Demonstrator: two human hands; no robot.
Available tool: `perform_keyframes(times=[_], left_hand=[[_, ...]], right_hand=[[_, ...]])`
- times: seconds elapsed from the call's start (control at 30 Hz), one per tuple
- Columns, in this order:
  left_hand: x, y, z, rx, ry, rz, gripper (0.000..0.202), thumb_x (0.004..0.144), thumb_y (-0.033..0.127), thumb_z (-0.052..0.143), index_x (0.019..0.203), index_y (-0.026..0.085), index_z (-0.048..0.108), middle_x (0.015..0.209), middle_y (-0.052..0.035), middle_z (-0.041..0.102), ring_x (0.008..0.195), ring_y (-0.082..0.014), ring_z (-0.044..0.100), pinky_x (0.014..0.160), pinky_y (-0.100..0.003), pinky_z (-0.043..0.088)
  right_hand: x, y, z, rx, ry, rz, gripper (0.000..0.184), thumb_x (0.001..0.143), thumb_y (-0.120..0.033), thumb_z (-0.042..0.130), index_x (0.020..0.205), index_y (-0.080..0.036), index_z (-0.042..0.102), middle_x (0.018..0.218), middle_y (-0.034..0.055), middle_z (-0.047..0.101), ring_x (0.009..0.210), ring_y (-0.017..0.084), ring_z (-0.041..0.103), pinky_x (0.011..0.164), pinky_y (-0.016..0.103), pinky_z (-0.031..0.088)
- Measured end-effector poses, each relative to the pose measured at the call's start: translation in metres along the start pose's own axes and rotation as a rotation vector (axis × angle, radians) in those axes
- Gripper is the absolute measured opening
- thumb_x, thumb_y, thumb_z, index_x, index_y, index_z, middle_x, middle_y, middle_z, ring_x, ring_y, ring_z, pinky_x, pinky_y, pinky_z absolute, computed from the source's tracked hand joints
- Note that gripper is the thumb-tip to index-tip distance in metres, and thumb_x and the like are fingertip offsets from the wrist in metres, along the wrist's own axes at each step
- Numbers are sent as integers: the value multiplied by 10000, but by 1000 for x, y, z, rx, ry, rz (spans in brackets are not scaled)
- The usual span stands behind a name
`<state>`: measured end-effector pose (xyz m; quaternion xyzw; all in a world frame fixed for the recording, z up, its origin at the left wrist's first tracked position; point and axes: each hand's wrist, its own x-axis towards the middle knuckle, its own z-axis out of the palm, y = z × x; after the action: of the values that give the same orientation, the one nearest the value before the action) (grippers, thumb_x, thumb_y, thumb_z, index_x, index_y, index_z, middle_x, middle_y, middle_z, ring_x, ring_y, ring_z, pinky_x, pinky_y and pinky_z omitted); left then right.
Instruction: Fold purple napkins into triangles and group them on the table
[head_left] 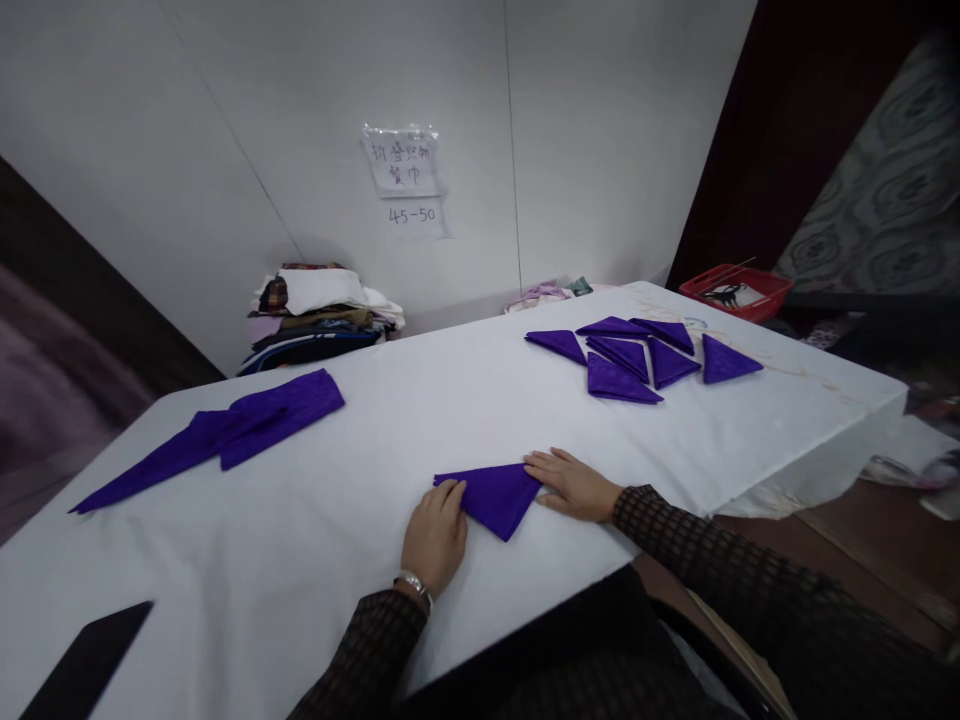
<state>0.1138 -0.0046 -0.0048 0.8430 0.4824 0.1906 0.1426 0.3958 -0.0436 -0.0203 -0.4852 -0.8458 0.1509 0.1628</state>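
A purple cloth folded into a triangle [496, 495] lies near the front edge of the white-covered table [420, 400]. My left hand [435, 535] rests with its fingers laid flat on the triangle's left corner. My right hand [574, 485] lies flat and open, its fingers pressing the triangle's right corner. Several finished purple triangles [637, 355] lie grouped at the far right of the table. A pile of unfolded purple cloths [225, 430] stretches across the left side.
A stack of mixed folded fabrics [315, 315] sits by the wall behind the table. A paper note [405, 170] hangs on the wall. A red basket [735, 290] stands at the far right. A dark flat object [82, 665] lies at the front left corner.
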Motion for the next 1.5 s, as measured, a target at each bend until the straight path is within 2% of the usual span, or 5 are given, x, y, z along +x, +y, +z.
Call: perform_keyframes(times=[0.2, 0.33, 1.0, 1.3, 1.5], left_hand=[[-17, 20, -7, -896, -74, -644, 637, 811, 332, 563, 1364, 162, 296, 1233, -158, 554, 855, -210, 666, 754, -385, 552], [-18, 35, -11, -1338, -129, -800, 723, 780, 322, 670, 1369, 189, 272, 1197, -152, 607, 885, -190, 682, 806, -332, 541], [43, 44, 16, -1543, -186, -801, 190, 740, 88, 615, 923, 142, 615, 810, -57, 716, 750, -177, 682, 861, -380, 526], [35, 50, 7, -1639, -210, -725, 197, 705, 88, 657, 888, 150, 620, 812, -48, 716, 719, -168, 673, 851, -372, 522], [32, 53, 0, -1663, -220, -698, 223, 675, 103, 677, 887, 155, 628, 793, -43, 717, 711, -173, 667, 826, -365, 524]], right_hand=[[-2, -10, 3, -36, 13, 79, 517, 926, -362, 424, 1411, -183, 394, 1475, 115, 359, 1377, 233, 279, 1121, 483, 190], [-8, -18, 7, -58, 38, 122, 510, 925, -348, 417, 1404, -173, 405, 1472, 106, 369, 1367, 237, 299, 1115, 478, 218], [-35, -29, 14, 18, 104, 166, 549, 916, -384, 430, 1418, -170, 372, 1465, 127, 375, 1356, 265, 320, 1109, 510, 245], [-8, -18, -7, 670, 164, 364, 650, 826, -464, 572, 1399, -197, 417, 1358, 109, 517, 1217, 274, 498, 1037, 458, 386], [8, -23, -13, 1190, -72, 434, 534, 743, -406, 693, 1226, -200, 599, 1028, 46, 700, 941, 212, 643, 939, 410, 463]])
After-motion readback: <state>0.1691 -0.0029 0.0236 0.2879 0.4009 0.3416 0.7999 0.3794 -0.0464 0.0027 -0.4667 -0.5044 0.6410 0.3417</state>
